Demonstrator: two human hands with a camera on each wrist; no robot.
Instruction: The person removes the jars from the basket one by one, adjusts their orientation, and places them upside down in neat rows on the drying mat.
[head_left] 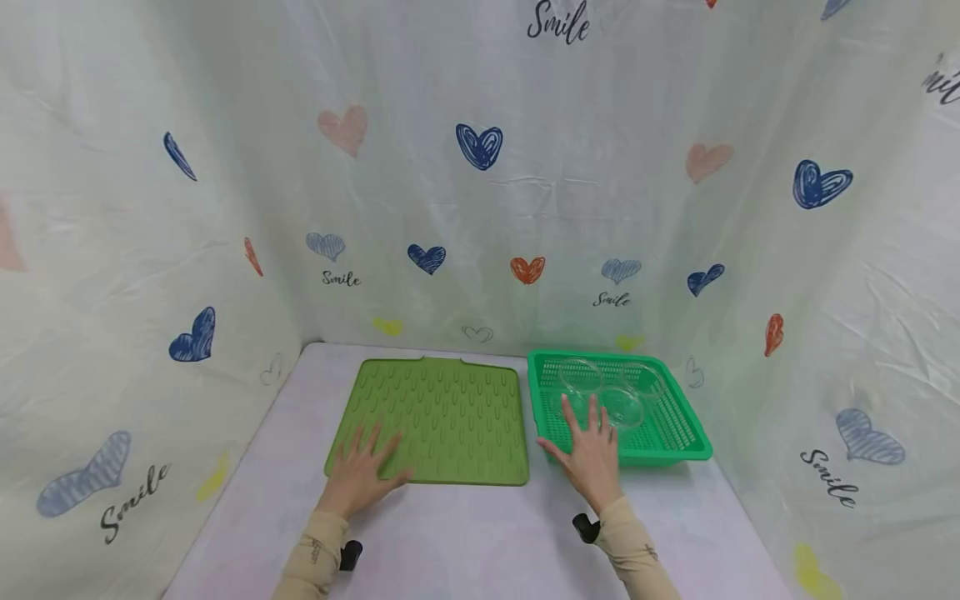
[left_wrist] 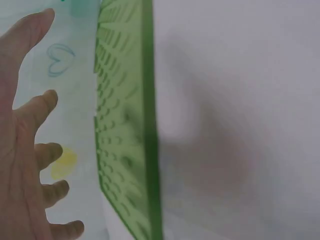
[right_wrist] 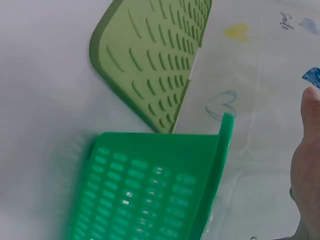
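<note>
My left hand (head_left: pixel 360 477), fingers spread, hovers over the near left corner of a green ridged drying mat (head_left: pixel 442 417). In the left wrist view those fingers are apart above the mat (left_wrist: pixel 122 110) and hold nothing. My right hand (head_left: pixel 592 458) is spread too, over the near left part of a green plastic basket (head_left: pixel 675 457). Inside the basket lie several clear round dishes (head_left: pixel 622 407), partly hidden behind the right fingers. From the right wrist, the basket (right_wrist: pixel 150 175) shows its slotted wall, with only part of that hand (right_wrist: pixel 307 165) at the right edge.
Mat and basket stand side by side on a white table (head_left: pixel 465 542), the mat left, the basket right. A pale curtain (head_left: pixel 420 192) printed with hearts and "Smile" surrounds the table at the back and both sides. Each wrist wears a black camera mount (head_left: pixel 586 528).
</note>
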